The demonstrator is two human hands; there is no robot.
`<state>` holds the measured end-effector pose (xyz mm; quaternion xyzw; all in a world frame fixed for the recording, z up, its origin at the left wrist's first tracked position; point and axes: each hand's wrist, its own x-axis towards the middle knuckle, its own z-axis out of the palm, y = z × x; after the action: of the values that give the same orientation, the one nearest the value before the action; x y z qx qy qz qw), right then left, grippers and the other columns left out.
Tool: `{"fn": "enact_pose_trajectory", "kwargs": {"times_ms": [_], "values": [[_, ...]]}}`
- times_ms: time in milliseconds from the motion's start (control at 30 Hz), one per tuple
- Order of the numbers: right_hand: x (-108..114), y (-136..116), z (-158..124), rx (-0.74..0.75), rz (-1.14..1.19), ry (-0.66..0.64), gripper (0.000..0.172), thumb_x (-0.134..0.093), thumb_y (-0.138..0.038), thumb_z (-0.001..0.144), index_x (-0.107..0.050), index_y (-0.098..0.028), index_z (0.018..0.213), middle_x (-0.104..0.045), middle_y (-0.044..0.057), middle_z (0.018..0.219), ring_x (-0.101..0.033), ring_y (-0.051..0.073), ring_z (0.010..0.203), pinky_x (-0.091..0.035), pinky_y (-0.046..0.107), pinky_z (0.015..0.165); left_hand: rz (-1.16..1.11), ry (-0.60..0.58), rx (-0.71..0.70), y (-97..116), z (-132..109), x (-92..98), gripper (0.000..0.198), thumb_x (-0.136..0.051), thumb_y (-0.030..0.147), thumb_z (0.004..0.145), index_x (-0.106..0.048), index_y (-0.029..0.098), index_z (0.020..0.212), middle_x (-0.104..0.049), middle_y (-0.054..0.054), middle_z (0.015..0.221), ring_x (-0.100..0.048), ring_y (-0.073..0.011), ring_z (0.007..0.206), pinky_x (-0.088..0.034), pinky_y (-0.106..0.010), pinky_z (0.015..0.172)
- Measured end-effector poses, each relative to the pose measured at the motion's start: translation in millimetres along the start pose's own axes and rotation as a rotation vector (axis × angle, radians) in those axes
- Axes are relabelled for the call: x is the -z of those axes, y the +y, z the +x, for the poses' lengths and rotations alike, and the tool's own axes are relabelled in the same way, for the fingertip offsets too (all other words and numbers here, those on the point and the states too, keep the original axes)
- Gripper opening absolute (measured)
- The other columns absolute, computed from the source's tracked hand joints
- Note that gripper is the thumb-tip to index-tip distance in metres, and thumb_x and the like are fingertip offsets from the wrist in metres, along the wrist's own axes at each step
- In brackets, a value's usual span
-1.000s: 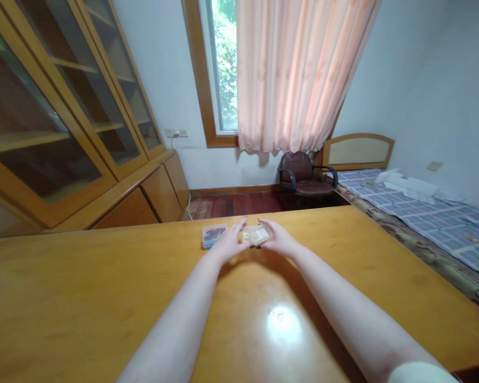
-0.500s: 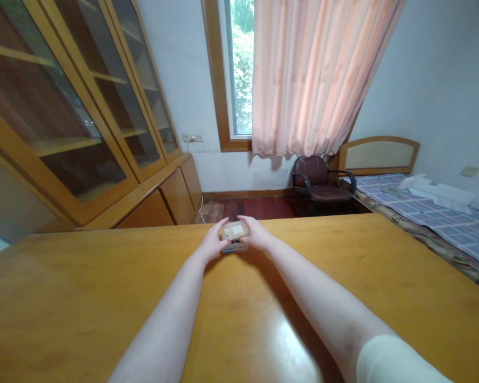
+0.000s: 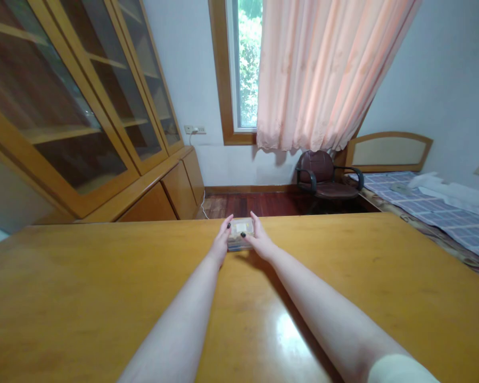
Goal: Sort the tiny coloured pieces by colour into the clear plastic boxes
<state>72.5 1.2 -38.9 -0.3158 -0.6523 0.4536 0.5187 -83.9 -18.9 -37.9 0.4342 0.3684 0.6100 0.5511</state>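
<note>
Near the far edge of the wooden table (image 3: 143,276), a small clear box (image 3: 240,228) with a pale label on top sits between my two hands. My left hand (image 3: 222,240) grips its left side, with a dark spot at the thumb. On the right side my right hand (image 3: 261,239) holds it, the thumb with a dark tip lying over the box's front. What is inside the box is too small to make out. A shadow falls on the table below the box and my right hand.
Beyond the table stand a dark red armchair (image 3: 318,173) and a bed (image 3: 423,191) with a checked cover at the right. A glass-door cabinet (image 3: 131,175) rises at the left. A pink curtain (image 3: 323,74) hangs by the window.
The view has shifted slightly. My left hand has turned more upright along the box's side, and my right thumb has come over the box's front. The box remains between both hands.
</note>
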Motion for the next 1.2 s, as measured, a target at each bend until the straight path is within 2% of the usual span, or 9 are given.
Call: {"fn": "enact_pose_trajectory", "kwargs": {"times_ms": [133, 233, 300, 400, 600, 767, 900, 1100, 1200], "values": [[-20, 8, 8, -0.184, 0.329, 0.222, 0.069, -0.05, -0.067, 0.074, -0.044, -0.022, 0.126, -0.053, 0.011, 0.126, -0.05, 0.027, 0.116, -0.039, 0.044, 0.097, -0.085, 0.099, 0.002, -10, 2, -7.6, 0.056, -0.055, 0.046, 0.08, -0.042, 0.027, 0.131, -0.06, -0.007, 0.119, -0.061, -0.0219, 0.1, -0.048, -0.035, 0.086], [-31, 11, 9, -0.223, 0.458, 0.3, 0.057, -0.046, -0.066, 0.076, -0.055, -0.02, 0.108, -0.064, 0.009, 0.106, -0.059, 0.025, 0.099, -0.046, 0.041, 0.088, -0.076, 0.211, -0.009, -13, 4, -11.6, 0.047, -0.053, 0.042, 0.081, -0.048, 0.025, 0.124, -0.065, -0.005, 0.107, -0.064, -0.0193, 0.091, -0.05, -0.031, 0.079], [-36, 13, 6, -0.195, 0.473, 0.334, 0.051, -0.049, -0.064, 0.076, -0.058, -0.019, 0.099, -0.067, 0.007, 0.098, -0.061, 0.023, 0.091, -0.048, 0.038, 0.084, -0.077, 0.276, -0.023, -14, 4, -15.3, 0.039, -0.053, 0.039, 0.08, -0.053, 0.022, 0.115, -0.067, -0.004, 0.1, -0.064, -0.0181, 0.087, -0.05, -0.029, 0.076], [-38, 15, 3, -0.181, 0.479, 0.369, 0.049, -0.052, -0.062, 0.075, -0.058, -0.019, 0.095, -0.068, 0.005, 0.093, -0.062, 0.021, 0.086, -0.049, 0.035, 0.08, -0.088, 0.341, -0.05, -15, 2, -22.3, 0.033, -0.051, 0.041, 0.08, -0.057, 0.019, 0.104, -0.068, -0.004, 0.093, -0.065, -0.0169, 0.082, -0.05, -0.027, 0.073], [-29, 6, -4, -0.225, 0.47, 0.451, 0.049, -0.05, -0.064, 0.073, -0.058, -0.019, 0.09, -0.069, 0.005, 0.087, -0.063, 0.02, 0.079, -0.05, 0.032, 0.073, -0.132, 0.418, -0.037, -19, -1, -41.1, 0.032, -0.051, 0.043, 0.08, -0.06, 0.019, 0.099, -0.068, -0.004, 0.089, -0.065, -0.0166, 0.079, -0.05, -0.027, 0.069], [0, -8, -24, -0.239, 0.406, 0.512, 0.047, -0.052, -0.064, 0.071, -0.058, -0.02, 0.087, -0.07, 0.004, 0.085, -0.063, 0.021, 0.08, -0.05, 0.032, 0.072, -0.18, 0.423, -0.032, -31, -10, -74.9, 0.035, -0.052, 0.044, 0.078, -0.06, 0.018, 0.1, -0.068, -0.005, 0.093, -0.065, -0.0174, 0.083, -0.05, -0.028, 0.073], [40, -18, -47, -0.242, 0.361, 0.546, 0.047, -0.054, -0.063, 0.071, -0.059, -0.019, 0.086, -0.07, 0.004, 0.085, -0.064, 0.022, 0.081, -0.051, 0.033, 0.073, -0.205, 0.371, 0.012, -49, -18, -115.7, 0.034, -0.05, 0.044, 0.079, -0.06, 0.019, 0.1, -0.068, -0.006, 0.096, -0.065, -0.0181, 0.086, -0.05, -0.029, 0.077], [96, -23, -78, -0.254, 0.387, 0.602, 0.047, -0.055, -0.061, 0.072, -0.061, -0.019, 0.091, -0.071, 0.004, 0.085, -0.065, 0.022, 0.08, -0.052, 0.035, 0.074, -0.216, 0.399, 0.049, -74, -36, -178.6, 0.033, -0.049, 0.042, 0.078, -0.059, 0.02, 0.101, -0.067, -0.006, 0.101, -0.064, -0.0184, 0.089, -0.05, -0.029, 0.077], [109, -25, -90, -0.23, 0.392, 0.61, 0.049, -0.055, -0.062, 0.073, -0.061, -0.018, 0.093, -0.07, 0.005, 0.085, -0.065, 0.022, 0.08, -0.051, 0.035, 0.074, -0.2, 0.377, 0.04, -79, -44, -194.9, 0.032, -0.05, 0.042, 0.078, -0.058, 0.021, 0.101, -0.067, -0.006, 0.099, -0.064, -0.0179, 0.087, -0.05, -0.028, 0.075]]}}
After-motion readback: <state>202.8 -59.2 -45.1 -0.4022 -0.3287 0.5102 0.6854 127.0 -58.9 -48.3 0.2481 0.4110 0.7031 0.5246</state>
